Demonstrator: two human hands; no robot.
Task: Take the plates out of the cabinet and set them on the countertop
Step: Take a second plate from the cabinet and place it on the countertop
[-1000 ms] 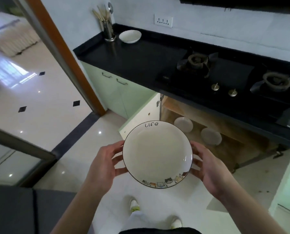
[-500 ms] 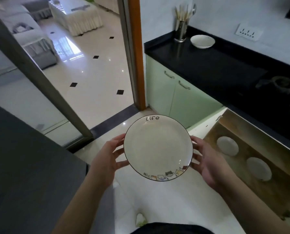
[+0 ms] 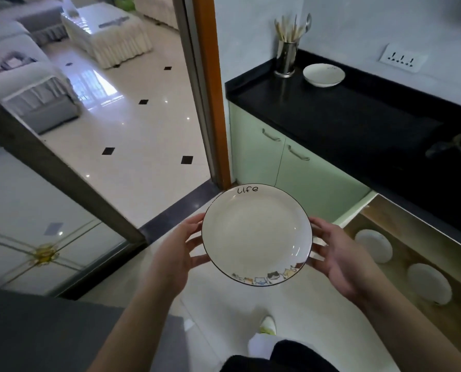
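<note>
A white plate with a dark rim, the word "life" at its far edge and cartoon cats at its near edge, was held level above the floor between the left hand and the right hand, fingers of each curled against opposite sides of the rim. Another plate sat on the black countertop beside a metal utensil holder, well apart from the held one. 2 more plates lay on the shelf of the open cabinet under the counter, to the right.
</note>
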